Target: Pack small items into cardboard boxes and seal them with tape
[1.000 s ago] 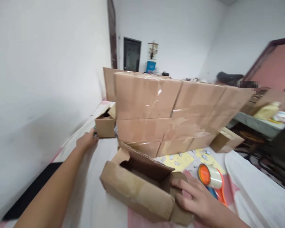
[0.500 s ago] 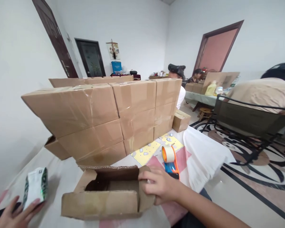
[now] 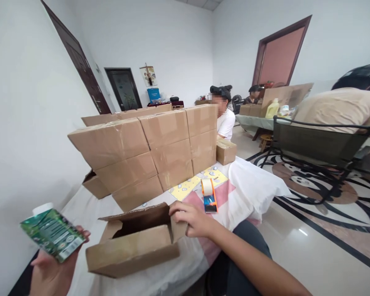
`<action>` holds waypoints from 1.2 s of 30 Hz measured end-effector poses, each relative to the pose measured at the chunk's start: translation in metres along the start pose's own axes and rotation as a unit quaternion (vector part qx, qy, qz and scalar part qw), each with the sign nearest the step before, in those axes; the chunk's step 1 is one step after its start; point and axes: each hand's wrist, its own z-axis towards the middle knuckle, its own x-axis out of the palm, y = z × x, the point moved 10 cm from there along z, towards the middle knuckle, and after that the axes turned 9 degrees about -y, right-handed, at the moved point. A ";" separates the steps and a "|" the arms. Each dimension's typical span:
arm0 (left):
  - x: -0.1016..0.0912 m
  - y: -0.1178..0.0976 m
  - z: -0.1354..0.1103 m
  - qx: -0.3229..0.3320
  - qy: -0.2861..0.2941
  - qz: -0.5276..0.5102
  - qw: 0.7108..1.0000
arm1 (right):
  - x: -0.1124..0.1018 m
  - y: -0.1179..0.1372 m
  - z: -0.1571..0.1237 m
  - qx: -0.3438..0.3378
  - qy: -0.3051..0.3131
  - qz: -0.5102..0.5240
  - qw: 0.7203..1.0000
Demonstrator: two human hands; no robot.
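My left hand (image 3: 57, 267) grips a green printed packet (image 3: 54, 234) with a white rounded end on top, holding it tilted in the air left of the open cardboard box (image 3: 132, 253). The box lies in front of me with its flaps up and its inside dark. My right hand (image 3: 193, 220) is closed on the box's right end flap, thumb and fingers either side of it. Just beyond that hand, on the table, lies an orange and blue tape dispenser (image 3: 210, 201) with a roll of tape.
Taped cardboard boxes (image 3: 169, 137) form a stacked wall across the table, with a small box (image 3: 226, 151) at its right end. White sheeting (image 3: 249, 185) drapes over the table's right side. A person in white (image 3: 226, 123) sits behind the stack; another sits in a chair (image 3: 320, 139) at right.
My left hand has lifted the packet off the table and turned it so its green side shows. My right hand stays on the flap. The view has shifted, and the box appears tilted.
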 end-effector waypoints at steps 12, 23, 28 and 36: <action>0.102 -0.144 -0.067 0.348 0.242 0.363 0.830 | -0.014 0.020 -0.021 -0.003 -0.018 0.024 1.000; 0.101 -0.153 -0.098 0.374 0.312 0.413 0.770 | -0.021 0.038 -0.015 -0.013 -0.009 -0.046 0.999; 0.084 -0.155 -0.119 0.276 0.346 0.384 0.810 | -0.031 0.029 -0.013 0.027 -0.064 -0.041 0.997; 0.080 -0.122 -0.150 0.210 0.398 0.387 0.805 | -0.019 0.032 -0.021 -0.014 -0.056 -0.068 0.996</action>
